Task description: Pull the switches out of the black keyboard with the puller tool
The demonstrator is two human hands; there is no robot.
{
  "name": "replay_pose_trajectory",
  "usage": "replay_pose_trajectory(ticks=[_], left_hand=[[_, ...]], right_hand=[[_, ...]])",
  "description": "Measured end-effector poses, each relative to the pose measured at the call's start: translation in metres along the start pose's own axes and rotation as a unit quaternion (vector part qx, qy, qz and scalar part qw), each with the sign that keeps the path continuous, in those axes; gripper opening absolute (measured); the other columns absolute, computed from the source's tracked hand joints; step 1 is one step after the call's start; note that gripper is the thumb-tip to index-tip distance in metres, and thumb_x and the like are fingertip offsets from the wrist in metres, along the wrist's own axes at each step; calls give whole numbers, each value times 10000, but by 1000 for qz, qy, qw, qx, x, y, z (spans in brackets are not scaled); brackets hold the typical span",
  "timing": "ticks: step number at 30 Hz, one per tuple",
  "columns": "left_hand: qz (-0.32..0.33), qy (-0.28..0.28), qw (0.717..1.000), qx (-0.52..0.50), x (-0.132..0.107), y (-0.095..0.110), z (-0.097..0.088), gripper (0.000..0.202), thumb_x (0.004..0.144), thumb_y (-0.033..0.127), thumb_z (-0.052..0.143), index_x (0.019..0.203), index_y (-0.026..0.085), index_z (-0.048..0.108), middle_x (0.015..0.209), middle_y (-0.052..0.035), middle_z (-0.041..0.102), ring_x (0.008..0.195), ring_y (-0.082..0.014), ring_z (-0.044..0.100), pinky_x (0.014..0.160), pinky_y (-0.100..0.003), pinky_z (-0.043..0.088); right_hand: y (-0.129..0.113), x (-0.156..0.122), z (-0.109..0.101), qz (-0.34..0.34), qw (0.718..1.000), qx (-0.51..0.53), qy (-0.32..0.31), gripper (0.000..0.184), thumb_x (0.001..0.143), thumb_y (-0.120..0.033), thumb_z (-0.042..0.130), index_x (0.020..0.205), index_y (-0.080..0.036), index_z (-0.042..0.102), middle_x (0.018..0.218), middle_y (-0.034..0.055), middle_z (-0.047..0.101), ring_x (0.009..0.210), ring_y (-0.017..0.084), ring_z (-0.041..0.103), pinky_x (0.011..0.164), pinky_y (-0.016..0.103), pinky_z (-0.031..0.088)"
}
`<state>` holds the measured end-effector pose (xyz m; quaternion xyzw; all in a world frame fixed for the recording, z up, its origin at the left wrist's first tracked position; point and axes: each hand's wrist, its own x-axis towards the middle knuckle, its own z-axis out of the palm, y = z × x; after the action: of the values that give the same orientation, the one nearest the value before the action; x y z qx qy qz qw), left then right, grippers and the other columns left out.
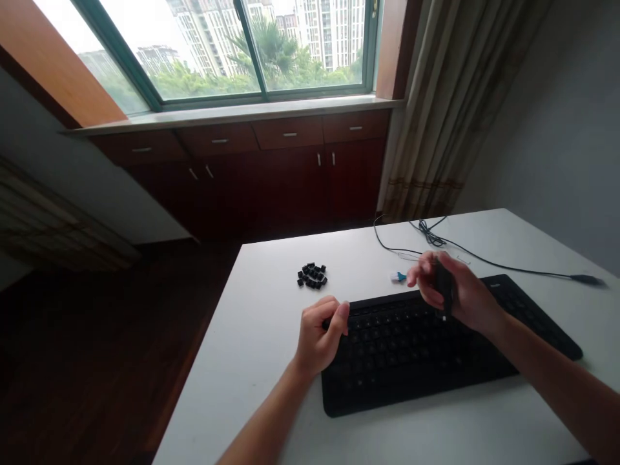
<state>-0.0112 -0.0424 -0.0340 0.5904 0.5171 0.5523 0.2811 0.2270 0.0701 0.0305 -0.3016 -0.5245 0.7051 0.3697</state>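
A person's right hand [458, 294] grips a slim black object [443, 284] above a black keyboard [411, 349], while the left hand [320, 339] curls at its edge, any grasp unclear.

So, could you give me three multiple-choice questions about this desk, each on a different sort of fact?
1. Where is the pile of small black keycaps?
A. On the keyboard
B. On the white table, beyond the keyboard
C. On the windowsill

2. What colours is the small item near the right hand?
A. Red and yellow
B. Blue and white
C. All green

3. What is the right hand doing?
A. Lying flat on the table
B. Pulling the cable
C. Holding a dark object above the keyboard

Answers:
1. B, as the pile sits on the table past the keyboard's far edge.
2. B, as both colours show on it.
3. C, as the fingers wrap the object.
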Motion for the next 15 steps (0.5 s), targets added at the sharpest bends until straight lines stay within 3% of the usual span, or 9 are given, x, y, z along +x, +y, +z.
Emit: replay_pose_trajectory(ticks=[4,8,9,11,13,15], left_hand=[[-4,-3,1000,1,3,-2,2,564,1014,445,473,519,180,535,561,-20,498,565,-141,476,597,-300,361],[13,-3,1000,16,2,-2,3,467,1007,427,485,620,178,565,624,-21,540,591,-137,479,605,-291,377],[22,-2,999,25,1,-1,4,382,995,408,514,699,178,587,655,-18,557,602,-135,479,603,-285,383],[49,-3,997,57,-1,1,6,173,954,355,590,920,186,604,721,-11,596,628,-135,489,617,-274,410],[89,-15,990,104,-3,3,7,279,904,309,658,1141,203,556,808,-15,644,666,-139,522,663,-278,453],[138,-35,978,155,-4,7,8,475,860,299,706,1276,223,489,908,-35,682,714,-154,568,716,-304,488]], right_hand=[[-2,7,8,-38,998,-41,37,410,923,-620,522,1026,-242,644,885,61,735,439,111,387,393,265,276],[6,0,7,-101,972,-214,16,348,969,-529,530,1127,-237,635,766,24,683,485,130,473,451,274,378],[10,-4,5,-129,950,-285,15,335,977,-510,528,1144,-236,629,750,22,675,516,145,515,492,284,414],[19,-10,-1,-201,879,-433,26,297,963,-448,584,1172,-237,603,784,34,690,611,183,603,591,318,463],[28,-15,-5,-260,807,-530,16,269,944,-395,621,1144,-219,579,828,60,710,649,214,642,623,344,467],[35,-20,-3,-292,763,-575,-36,225,956,-340,594,1125,-197,555,841,82,712,650,232,655,617,355,466]])
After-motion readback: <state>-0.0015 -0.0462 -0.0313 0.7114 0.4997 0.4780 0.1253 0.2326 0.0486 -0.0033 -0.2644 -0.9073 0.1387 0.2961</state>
